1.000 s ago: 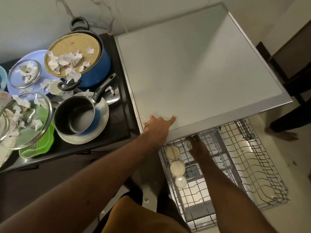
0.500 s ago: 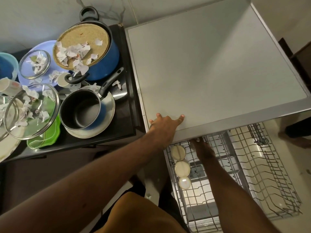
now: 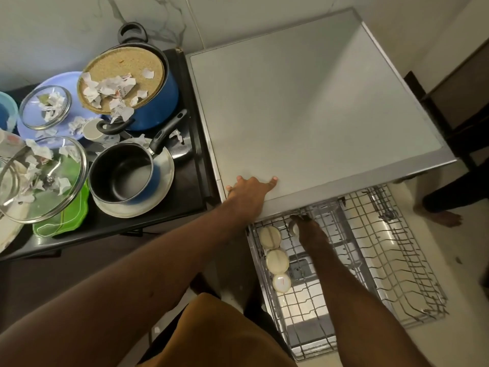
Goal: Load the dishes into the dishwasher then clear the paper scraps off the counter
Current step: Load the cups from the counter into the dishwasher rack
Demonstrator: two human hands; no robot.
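My left hand point(image 3: 250, 190) rests flat with spread fingers on the grey dishwasher top point(image 3: 312, 107). Below its front edge the wire rack point(image 3: 391, 274) is pulled out. My right hand point(image 3: 308, 229) reaches into the rack's back left part and holds a small white cup point(image 3: 293, 226), mostly hidden by the fingers. Three small cups point(image 3: 276, 260) stand upside down in a row along the rack's left side. On the black counter point(image 3: 190, 181) to the left stand a blue saucepan point(image 3: 124, 176) on a white plate, a big blue pot point(image 3: 148, 102) and glass lids, strewn with paper scraps point(image 3: 108, 88).
A green tray point(image 3: 66, 221) and a lilac plate point(image 3: 60, 83) lie under the lids. A small cup point(image 3: 92, 129) sits by the big pot's handle. Another person's bare foot point(image 3: 439, 214) stands on the floor at the right, near dark furniture.
The view has shifted slightly. My right hand stays at the back left of the rack with the small cup; my left hand keeps its place on the dishwasher top.
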